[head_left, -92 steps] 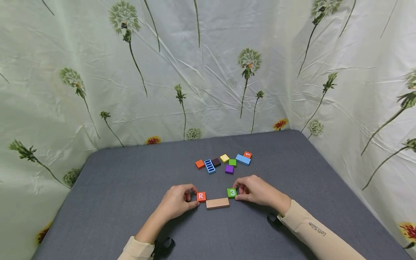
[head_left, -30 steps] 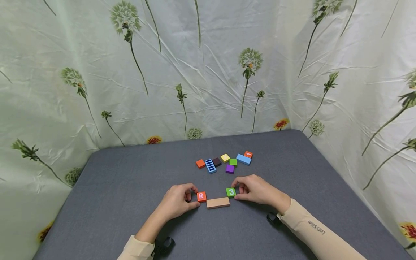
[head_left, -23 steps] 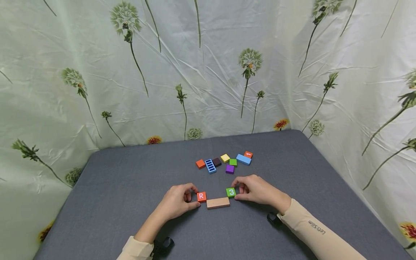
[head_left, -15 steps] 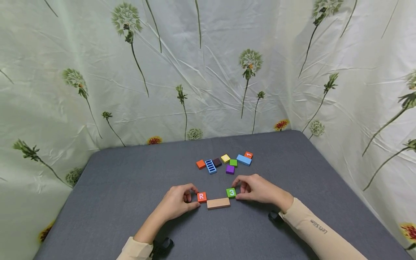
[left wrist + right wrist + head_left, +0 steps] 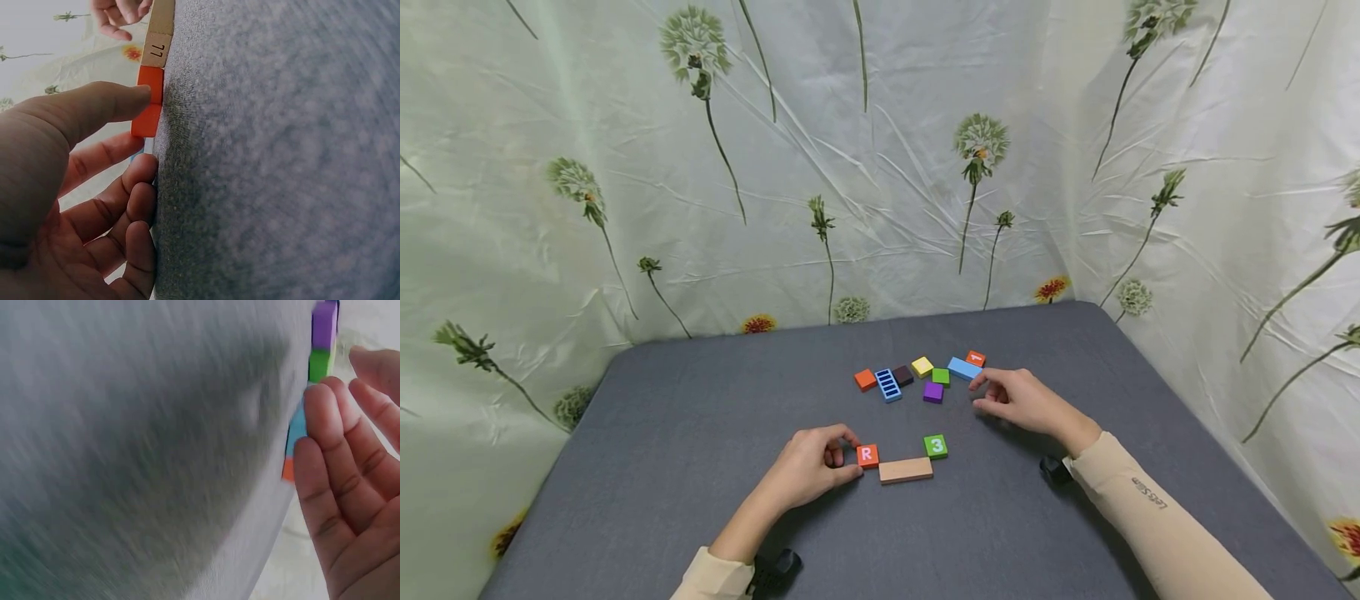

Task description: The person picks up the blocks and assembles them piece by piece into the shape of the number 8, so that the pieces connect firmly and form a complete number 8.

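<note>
A red R block [image 5: 867, 456] lies on the grey desk [image 5: 647, 467], the left hand's [image 5: 812, 461] thumb and forefinger clamped on it, with a plain-topped wooden block [image 5: 906, 471] just beside it at four o'clock and a green 3 block [image 5: 936, 447] at three. At two o'clock from the 3, the right hand [image 5: 1033, 404] has its thumb and forefinger apart near a light blue block [image 5: 964, 368]. Beyond, a yellow block [image 5: 922, 367] sits at one o'clock from the R, with dandelion-print cloth [image 5: 895, 250] at twelve.

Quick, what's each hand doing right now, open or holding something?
Left hand: holding the red R block, pinched between thumb and finger.
Right hand: open, holding nothing, near the plain blue block.
</note>
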### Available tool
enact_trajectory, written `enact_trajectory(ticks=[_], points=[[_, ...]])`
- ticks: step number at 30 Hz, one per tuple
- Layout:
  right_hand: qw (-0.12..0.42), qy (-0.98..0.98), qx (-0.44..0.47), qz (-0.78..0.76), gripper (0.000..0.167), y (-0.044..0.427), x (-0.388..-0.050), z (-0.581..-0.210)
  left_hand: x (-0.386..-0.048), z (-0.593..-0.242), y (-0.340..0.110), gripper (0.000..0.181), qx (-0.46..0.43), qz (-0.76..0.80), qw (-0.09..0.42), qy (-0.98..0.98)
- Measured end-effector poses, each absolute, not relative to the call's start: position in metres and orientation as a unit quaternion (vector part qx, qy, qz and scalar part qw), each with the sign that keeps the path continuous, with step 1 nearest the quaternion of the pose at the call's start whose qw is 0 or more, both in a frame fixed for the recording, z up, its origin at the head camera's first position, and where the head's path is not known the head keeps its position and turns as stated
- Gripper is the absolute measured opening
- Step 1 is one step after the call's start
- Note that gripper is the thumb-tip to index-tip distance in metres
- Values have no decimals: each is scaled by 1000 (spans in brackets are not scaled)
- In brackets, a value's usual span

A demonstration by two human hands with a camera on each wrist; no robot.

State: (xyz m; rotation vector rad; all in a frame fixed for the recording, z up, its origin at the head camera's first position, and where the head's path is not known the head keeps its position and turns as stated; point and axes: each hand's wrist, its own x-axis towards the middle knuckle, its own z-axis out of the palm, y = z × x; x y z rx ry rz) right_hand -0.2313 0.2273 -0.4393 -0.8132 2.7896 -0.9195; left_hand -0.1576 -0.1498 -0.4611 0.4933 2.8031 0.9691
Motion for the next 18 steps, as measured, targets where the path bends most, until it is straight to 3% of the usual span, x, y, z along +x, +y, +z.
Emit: enact_trajectory(ticks=[18], points=[[30, 938, -216, -268, 36, 239, -282, -440, -158, -463, -150, 24, 161, 322, 69, 931]])
